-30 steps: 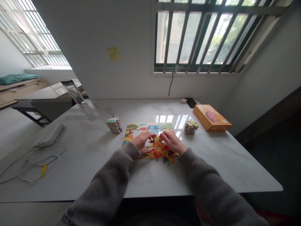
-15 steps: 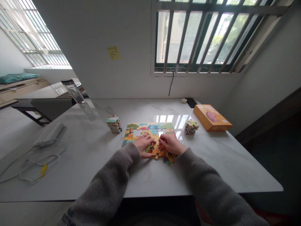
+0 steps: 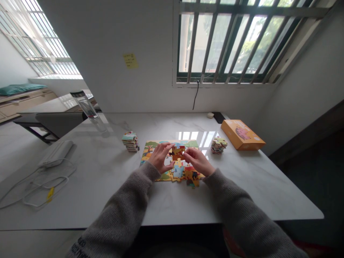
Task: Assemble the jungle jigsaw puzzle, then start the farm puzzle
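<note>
A colourful animal jigsaw puzzle (image 3: 148,156) lies on the white table, partly hidden by both hands. My right hand (image 3: 198,162) pinches the right edge of an orange-brown puzzle piece (image 3: 177,153) over the middle of the picture. On the left, my left hand (image 3: 161,157) hovers with its thumb and fingers spread; its fingertips come close to that piece, and I cannot tell whether they touch it. A light-blue puzzle piece (image 3: 177,171) lies nearer to me, below the hands. Another loose piece (image 3: 192,184) overhangs the puzzle's front edge, close to my right wrist.
Stacks of puzzle pieces stand left (image 3: 130,142) and right (image 3: 218,145) of the puzzle. An orange box (image 3: 242,134) and a black phone (image 3: 218,117) lie at the back right. On the left are a clear bottle (image 3: 85,105) and a white device (image 3: 57,153) with a looped cable.
Both hands have shifted slightly away from me and risen. An orange-brown piece now shows in my right hand's pinch. The left thumb and fingers frame the space beside it, uncovering the light-blue piece.
</note>
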{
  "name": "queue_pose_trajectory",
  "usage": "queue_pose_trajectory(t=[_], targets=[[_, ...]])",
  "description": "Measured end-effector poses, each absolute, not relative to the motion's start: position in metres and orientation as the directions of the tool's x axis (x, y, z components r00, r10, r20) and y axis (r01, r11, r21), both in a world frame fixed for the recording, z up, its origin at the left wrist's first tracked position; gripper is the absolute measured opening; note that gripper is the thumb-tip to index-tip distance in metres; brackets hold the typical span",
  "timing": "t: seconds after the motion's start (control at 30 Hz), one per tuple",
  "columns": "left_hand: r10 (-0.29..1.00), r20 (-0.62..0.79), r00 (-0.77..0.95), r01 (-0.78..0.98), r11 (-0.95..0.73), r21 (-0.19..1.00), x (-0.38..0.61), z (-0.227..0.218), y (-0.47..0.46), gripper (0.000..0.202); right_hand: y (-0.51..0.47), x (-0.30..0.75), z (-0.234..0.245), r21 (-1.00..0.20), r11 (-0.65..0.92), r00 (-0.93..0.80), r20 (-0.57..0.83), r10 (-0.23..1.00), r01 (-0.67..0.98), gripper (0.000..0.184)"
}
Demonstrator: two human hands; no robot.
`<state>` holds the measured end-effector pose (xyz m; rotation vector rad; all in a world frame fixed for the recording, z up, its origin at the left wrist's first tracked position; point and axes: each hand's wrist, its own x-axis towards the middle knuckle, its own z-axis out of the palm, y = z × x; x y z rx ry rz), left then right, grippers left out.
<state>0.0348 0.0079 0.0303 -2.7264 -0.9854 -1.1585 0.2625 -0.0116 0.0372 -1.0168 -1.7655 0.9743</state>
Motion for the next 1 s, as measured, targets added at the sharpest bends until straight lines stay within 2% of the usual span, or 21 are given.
queue_pose_trajectory(t=[0.17,0.5,0.63,0.73,0.77,0.87,1.0], targets=[[0.544,0.662,0.516,0.580,-0.790,0.198,0.038,0.029,0.005,0.084,-0.012,0.260,0.038,-0.898,0.346,-0.287,0.267,0.920,0.273,0.041],[0.519,0.655,0.549,0.546,-0.816,0.189,0.037,0.031,0.008,0.067,-0.012,0.259,0.035,-0.872,0.364,-0.314,0.263,0.912,0.328,0.039],[0.548,0.650,0.527,0.569,-0.795,0.209,0.034,0.032,0.011,0.061,-0.010,0.262,0.031,-0.785,0.463,-0.283,0.373,0.884,0.412,0.023],[0.557,0.657,0.508,0.573,-0.788,0.226,0.031,0.032,0.013,0.057,-0.010,0.265,0.029,-0.660,0.581,-0.330,0.479,0.814,0.476,0.049],[0.554,0.660,0.507,0.566,-0.792,0.230,0.031,0.032,0.013,0.055,-0.010,0.266,0.029,-0.615,0.617,-0.360,0.502,0.786,0.491,0.053],[0.545,0.663,0.513,0.546,-0.803,0.239,0.031,0.033,0.012,0.052,-0.010,0.268,0.029,-0.538,0.677,-0.409,0.541,0.734,0.502,0.052],[0.554,0.646,0.526,0.543,-0.803,0.247,0.032,0.034,0.011,0.052,-0.008,0.269,0.028,-0.526,0.683,-0.401,0.557,0.727,0.507,0.050]])
